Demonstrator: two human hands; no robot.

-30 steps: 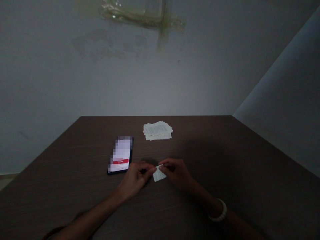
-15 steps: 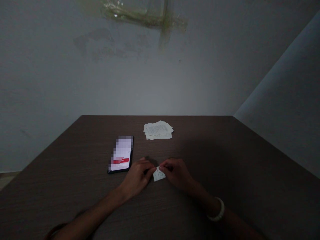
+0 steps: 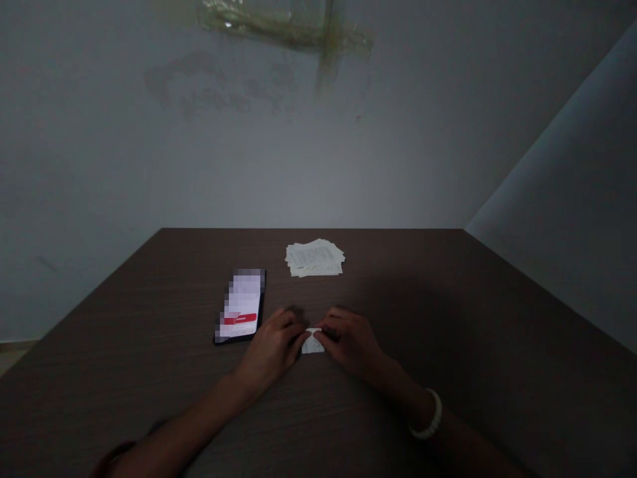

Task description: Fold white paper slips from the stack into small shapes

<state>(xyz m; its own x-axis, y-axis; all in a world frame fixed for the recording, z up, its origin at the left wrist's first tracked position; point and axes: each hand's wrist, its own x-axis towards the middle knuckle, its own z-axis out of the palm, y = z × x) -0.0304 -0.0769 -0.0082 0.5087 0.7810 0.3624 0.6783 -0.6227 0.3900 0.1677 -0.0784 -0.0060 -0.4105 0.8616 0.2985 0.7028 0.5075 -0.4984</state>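
Near the front of the table, a small white piece of printed paper (image 3: 312, 344) is pinched between both hands. My left hand (image 3: 277, 340) has its thumb and fingers closed on the paper's left upper edge. On the right upper edge, the thumb and fingers of my right hand (image 3: 351, 337) are closed as well. The paper's far edge is partly hidden by the fingertips, and whether it is folded there I cannot tell. Beyond the hands lies a loose stack of printed paper slips (image 3: 315, 257).
A phone (image 3: 241, 305) with a lit, partly blurred screen lies left of my left hand. The dark brown table (image 3: 149, 318) meets a grey wall (image 3: 308, 166) at its far edge. Brownish tape (image 3: 298, 36) is stuck high on that wall.
The paper has turned a little to lie straighter and shows less of its length. Both hands have shifted slightly, still pinching it. Phone and stack stay put.
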